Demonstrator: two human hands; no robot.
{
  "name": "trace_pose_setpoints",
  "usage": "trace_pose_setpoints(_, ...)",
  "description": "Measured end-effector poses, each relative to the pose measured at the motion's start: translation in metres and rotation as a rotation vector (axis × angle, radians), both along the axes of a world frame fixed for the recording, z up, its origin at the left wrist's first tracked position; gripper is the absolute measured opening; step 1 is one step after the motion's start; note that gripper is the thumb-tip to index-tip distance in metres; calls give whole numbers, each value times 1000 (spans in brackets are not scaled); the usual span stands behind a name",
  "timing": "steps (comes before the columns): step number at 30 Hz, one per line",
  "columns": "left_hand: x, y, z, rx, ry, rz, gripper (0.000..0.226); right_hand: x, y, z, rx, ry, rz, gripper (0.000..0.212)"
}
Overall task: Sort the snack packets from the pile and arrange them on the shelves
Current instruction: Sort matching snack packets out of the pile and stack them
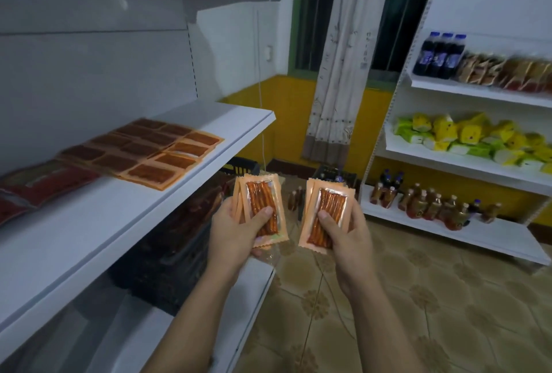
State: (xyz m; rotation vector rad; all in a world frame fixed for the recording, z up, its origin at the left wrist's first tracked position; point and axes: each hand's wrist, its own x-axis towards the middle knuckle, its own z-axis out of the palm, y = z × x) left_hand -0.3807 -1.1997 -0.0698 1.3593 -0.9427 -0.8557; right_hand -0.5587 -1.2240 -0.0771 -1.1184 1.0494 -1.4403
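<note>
Red packets [38, 187] at the shelf's [125, 223] left end are blurred and cut off, the dark crate's [167, 265] contents below are unreadable, and the orange packets [238, 193] stacked behind the front ones in my left hand [236, 235] and right hand [346, 238] are uncountable.

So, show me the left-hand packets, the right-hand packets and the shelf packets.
left-hand packets [258, 195]: head view, front packet's clear window.
right-hand packets [333, 201]: head view, front packet's clear window.
shelf packets [140, 150]: head view, middle of the group.

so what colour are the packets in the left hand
The packets are pale orange with a clear window; head view.
</note>
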Motion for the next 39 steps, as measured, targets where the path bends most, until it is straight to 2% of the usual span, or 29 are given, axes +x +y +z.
trace_pose_setpoints(6, -32, -59, 20, -16, -30, 135, 28, -19, -89, 15, -21, -11, 162, 42)
trace_pose_setpoints(12, -33, -94, 34, -15, 0, 258, 31, 11, -145, 23, -59, 20, 381, 40)
trace_pose_setpoints(22, 37, -177, 45, -78, 34, 448, 29, 100, -250, 34, -50, 47, 617, 35)
trace_pose_setpoints(25, 57, -211, 47, -73, 35, 486, 29, 125, -287, 39, -46, 84, 653, 30)
trace_pose_setpoints(30, 87, -258, 52, -73, 7, 533, 30, 162, -339, 52, -73, 62, 691, 33)
trace_pose_setpoints(39, 140, -300, 57, -69, -121, 898, 26, 236, -408, 63, -60, -9, 953, 29)
